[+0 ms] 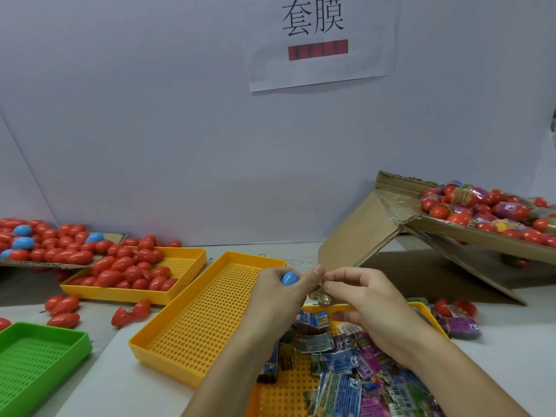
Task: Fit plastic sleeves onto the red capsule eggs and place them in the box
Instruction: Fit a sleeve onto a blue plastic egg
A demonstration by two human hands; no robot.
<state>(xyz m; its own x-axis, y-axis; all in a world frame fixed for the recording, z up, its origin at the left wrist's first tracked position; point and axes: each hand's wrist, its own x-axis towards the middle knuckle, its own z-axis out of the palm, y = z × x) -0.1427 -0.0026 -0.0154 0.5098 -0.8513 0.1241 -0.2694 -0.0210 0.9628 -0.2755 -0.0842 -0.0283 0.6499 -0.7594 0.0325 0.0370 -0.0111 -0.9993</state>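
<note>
**Q:** What text is legible?

**A:** A paper sign (321, 40) on the white wall reads "套膜" above a red bar. Sleeve print is too small to read.

**Q:** Containers, relative to the empty perforated orange tray (207, 314)?

**A:** Left of it, a matching orange tray (183, 266) holds smooth red capsule eggs (126, 272). Right of it, a third orange tray (288, 392) holds flat printed plastic sleeves (355, 377). Far right, a tilted corrugated cardboard box (451, 233) contains sleeved eggs (487, 212). Lower left, a green perforated tray (39, 362).

**Q:** Hand states?

**A:** Just right of the empty tray, the left hand (278, 291) cups a blue egg (289, 278). Its thumb and the right hand (364, 299) pinch one sleeve (321, 294) between them.
</note>
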